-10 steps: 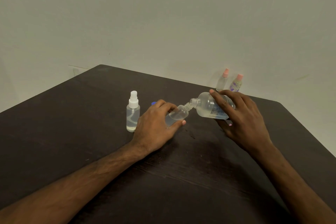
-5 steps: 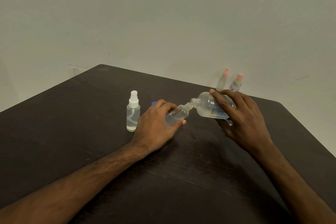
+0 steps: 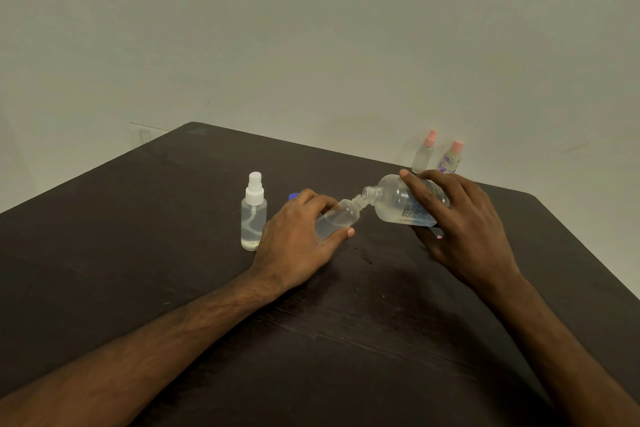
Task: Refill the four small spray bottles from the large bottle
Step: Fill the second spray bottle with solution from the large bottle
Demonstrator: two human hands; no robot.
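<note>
Dark wooden table (image 3: 138,253) filling the lower frame, pale wall behind.

Centre of frame: left hand (image 3: 298,239) wrapped around an uncapped small spray bottle (image 3: 341,217), fingers (image 3: 313,199) curled over the far side, thumb pressed along the near side. Bottle tilted, threaded neck pointing up and to the right, some clear liquid inside.

Right of centre: right hand (image 3: 464,222) gripping the large bottle (image 3: 398,201), fingers spread across its upper side and over the printed label, thumb hidden underneath. Large bottle tipped nearly horizontal, open mouth aimed left and meeting the neck of the small spray bottle (mouths touching or just apart, cannot tell which). No stream of liquid discernible between them.

Left of the left hand, just beside it: a clear spray bottle with white pump (image 3: 254,213), upright on the table, mostly full, dip tube visible inside.

Just behind the left hand's knuckles: a small blue cap (image 3: 293,196), only partly visible.

Upper right, at the far table edge near the wall: a clear bottle with pink top (image 3: 423,154) and, just to its right, a flowered bottle with pink top (image 3: 450,159), both upright, close together, well apart from the white-pump one. Contents of these two too small to judge.

Both bare forearms stretching in from the bottom corners of the frame.
</note>
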